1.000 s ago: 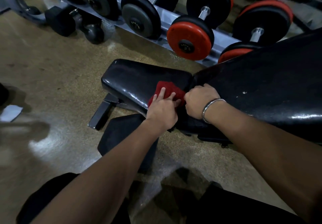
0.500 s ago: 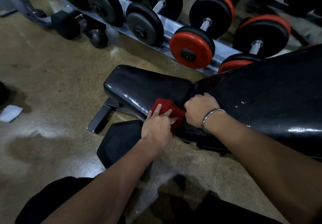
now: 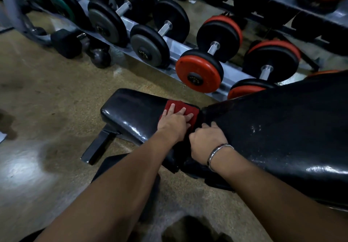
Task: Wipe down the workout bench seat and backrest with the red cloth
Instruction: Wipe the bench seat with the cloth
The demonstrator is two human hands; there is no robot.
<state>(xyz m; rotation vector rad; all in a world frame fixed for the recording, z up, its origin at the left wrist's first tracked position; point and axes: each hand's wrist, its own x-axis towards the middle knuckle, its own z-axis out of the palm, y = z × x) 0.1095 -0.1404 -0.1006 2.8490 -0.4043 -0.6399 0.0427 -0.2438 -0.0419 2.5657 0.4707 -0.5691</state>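
The black padded bench seat [image 3: 130, 110] lies low at centre, joined on its right to the large black tilted backrest [image 3: 282, 129]. A red cloth [image 3: 175, 105] is spread on the seat's right end, near the gap to the backrest. My left hand [image 3: 174, 122] presses flat on the cloth with fingers spread. My right hand [image 3: 206, 138], with a metal bracelet on the wrist, grips the lower near corner of the backrest, fingers curled over its edge.
A grey dumbbell rack [image 3: 177, 48] runs along the far side, holding red-and-black dumbbells [image 3: 199, 72] and grey-faced ones [image 3: 148, 46]. A kettlebell [image 3: 99, 57] and a hex dumbbell [image 3: 66, 44] sit on the tan floor at left. The bench's black foot bar [image 3: 96, 147] sticks out toward me.
My left hand slid the red cloth from the seat's near edge across to its far side. My right hand stayed on the backrest corner. The camera view shifted slightly.
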